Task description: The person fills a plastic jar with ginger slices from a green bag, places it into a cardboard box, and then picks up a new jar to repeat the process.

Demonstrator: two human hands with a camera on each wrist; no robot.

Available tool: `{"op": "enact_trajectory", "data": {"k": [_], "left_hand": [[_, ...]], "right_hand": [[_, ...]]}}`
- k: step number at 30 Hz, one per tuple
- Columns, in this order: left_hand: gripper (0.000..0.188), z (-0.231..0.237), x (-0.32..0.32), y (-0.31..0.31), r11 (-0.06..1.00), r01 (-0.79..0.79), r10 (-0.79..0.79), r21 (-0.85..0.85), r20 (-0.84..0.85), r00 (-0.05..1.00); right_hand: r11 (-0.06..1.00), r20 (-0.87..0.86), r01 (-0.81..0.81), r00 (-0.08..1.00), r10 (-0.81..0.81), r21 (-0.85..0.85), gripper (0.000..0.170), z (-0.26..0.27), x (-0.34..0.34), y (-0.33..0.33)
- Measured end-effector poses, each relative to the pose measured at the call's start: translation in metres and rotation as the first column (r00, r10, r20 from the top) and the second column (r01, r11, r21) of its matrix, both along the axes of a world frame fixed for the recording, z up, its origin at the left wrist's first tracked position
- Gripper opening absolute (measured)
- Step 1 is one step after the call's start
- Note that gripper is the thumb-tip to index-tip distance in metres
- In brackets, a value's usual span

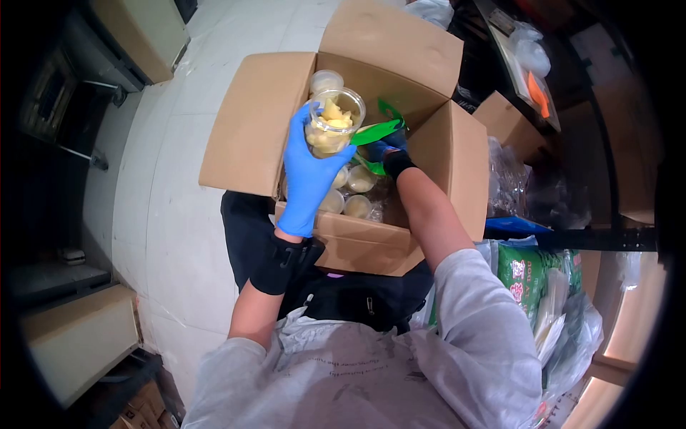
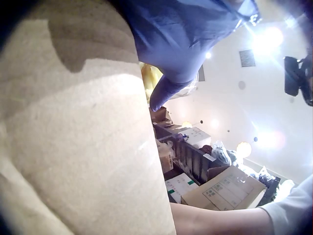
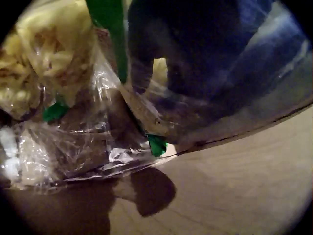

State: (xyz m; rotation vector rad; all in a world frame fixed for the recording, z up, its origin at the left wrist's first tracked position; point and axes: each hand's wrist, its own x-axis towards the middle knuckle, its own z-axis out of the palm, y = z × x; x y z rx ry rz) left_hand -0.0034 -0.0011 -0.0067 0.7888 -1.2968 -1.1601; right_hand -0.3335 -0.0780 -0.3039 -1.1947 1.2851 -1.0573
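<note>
My blue-gloved left hand (image 1: 312, 171) is curled round a clear plastic tub (image 1: 334, 136) of yellow pieces, holding it above the open cardboard box (image 1: 357, 239). In the left wrist view the left hand (image 2: 171, 44) shows beside a box flap, with the yellow contents (image 2: 150, 78) partly hidden. Inside the box, my gloved right hand (image 1: 384, 146) grips green plastic (image 1: 375, 133); its fingertips are hidden. Dark in the right wrist view, the right hand (image 3: 195, 54) is next to a green strip (image 3: 110, 29) and clear wrap (image 3: 63, 147).
Several round tubs (image 1: 361, 179) lie in the box, one more (image 1: 326, 80) near its back left corner. Box flaps (image 1: 261, 118) spread outward. Shelving with an orange item (image 1: 537, 94) stands at the right, above green printed bags (image 1: 520, 275). Pale floor tiles (image 1: 171, 143) lie left.
</note>
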Motion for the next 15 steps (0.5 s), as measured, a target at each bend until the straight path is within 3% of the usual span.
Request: {"op": "enact_trajectory", "data": {"k": [2,3,4,5,6,7,8,9,10,13,14,15], "left_hand": [[0.079,0.000,0.000,0.000,1.000,0.014,-0.014,0.006,-0.009,1.000],[0.079,-0.002,0.001,-0.001,1.000,0.019,-0.019,-0.005,0.017,1.000],[0.079,-0.002,0.000,-0.001,1.000,0.022,-0.021,-0.017,0.042,0.999],[0.079,-0.001,-0.001,-0.001,0.999,0.027,-0.026,-0.021,0.042,0.999],[0.080,0.000,0.000,0.000,1.000,0.018,-0.018,0.000,0.039,0.999],[0.080,0.001,0.000,0.000,1.000,0.008,-0.008,0.018,0.038,0.999],[0.080,0.002,0.001,0.000,1.000,0.009,-0.009,0.014,0.040,0.999],[0.080,0.001,0.001,0.000,1.000,0.004,-0.004,0.007,0.050,0.999],[0.080,0.001,0.000,0.000,1.000,-0.002,0.002,0.001,0.059,0.998],[0.081,0.001,0.000,0.000,1.000,-0.004,0.003,0.009,0.048,0.999],[0.081,0.002,-0.001,0.000,1.000,-0.005,0.005,0.005,0.049,0.999],[0.081,0.002,-0.001,0.000,1.000,0.000,0.000,0.005,0.047,0.999]], "right_hand": [[0.999,0.431,-0.007,0.902,-0.016,0.051,0.027,-0.006,-0.004,-0.003],[0.996,0.522,-0.026,0.853,-0.020,0.081,0.027,-0.010,-0.005,-0.004],[0.991,0.012,0.042,0.999,-0.043,0.124,0.028,-0.016,-0.005,-0.007],[0.989,-0.254,0.084,0.966,-0.051,0.121,0.029,-0.010,0.002,-0.003],[0.984,-0.500,0.127,0.864,-0.047,0.126,0.030,-0.003,0.010,0.001],[0.994,-0.848,0.110,0.530,-0.034,0.029,0.034,0.018,0.026,0.019],[0.998,-0.996,0.049,0.070,-0.051,-0.048,0.040,0.041,0.042,0.034],[0.997,-0.996,0.048,0.072,-0.058,-0.055,0.040,0.078,0.059,0.040],[0.990,-0.987,0.025,-0.072,0.140,0.139,0.044,0.121,0.076,0.046],[0.997,-0.996,0.018,-0.046,0.071,0.070,0.049,0.076,0.057,0.033],[0.992,-0.977,-0.023,-0.177,0.119,0.125,0.047,0.075,0.057,0.025],[0.991,-0.971,-0.024,-0.206,0.124,0.132,0.044,0.073,0.055,0.023]]}}
